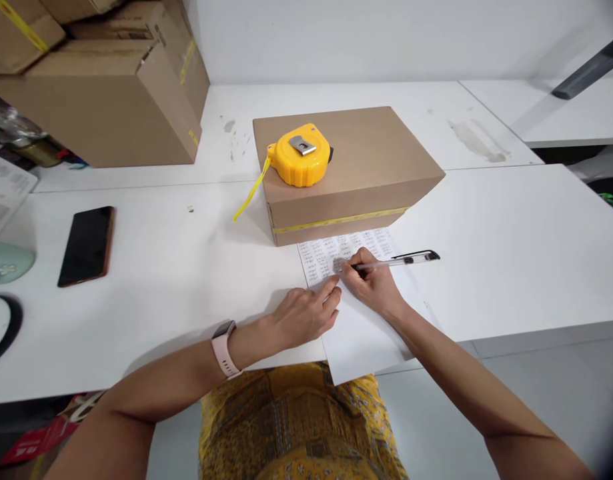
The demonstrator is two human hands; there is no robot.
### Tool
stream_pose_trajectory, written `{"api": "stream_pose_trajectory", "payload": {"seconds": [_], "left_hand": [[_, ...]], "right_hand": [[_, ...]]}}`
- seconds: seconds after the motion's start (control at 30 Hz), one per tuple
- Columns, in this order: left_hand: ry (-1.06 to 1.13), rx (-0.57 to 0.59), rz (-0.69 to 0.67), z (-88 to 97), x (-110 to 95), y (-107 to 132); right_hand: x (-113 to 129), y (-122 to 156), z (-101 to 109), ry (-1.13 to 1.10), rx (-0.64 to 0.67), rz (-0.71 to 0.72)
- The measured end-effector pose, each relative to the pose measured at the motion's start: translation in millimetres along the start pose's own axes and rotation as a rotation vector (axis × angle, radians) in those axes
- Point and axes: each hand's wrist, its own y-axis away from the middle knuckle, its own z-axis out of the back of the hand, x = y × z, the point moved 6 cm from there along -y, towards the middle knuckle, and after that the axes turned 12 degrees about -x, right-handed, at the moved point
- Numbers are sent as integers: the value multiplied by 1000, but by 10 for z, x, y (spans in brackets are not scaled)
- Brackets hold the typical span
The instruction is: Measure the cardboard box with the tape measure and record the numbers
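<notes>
Head view: from here I see the right hand [375, 285] gripping a slim pen [409, 259], clear-barrelled with a black grip and clip, its tip at the paper [359, 340]. That white paper lies on the worktop [196, 267], rows of small dark writing across its upper part, blank below, a near corner jutting past the edge, its top hidden by a brown carton [359, 157]. The left hand [305, 315], loosely curled and holding nothing, points its index finger toward the pen tip.
</notes>
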Motion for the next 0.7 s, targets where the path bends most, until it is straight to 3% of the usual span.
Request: {"api": "stream_pose_trajectory", "payload": {"seconds": [0.7], "left_hand": [[33,11,12,-23,15,13]], "right_hand": [[-23,-8,19,4,-27,-8]]}}
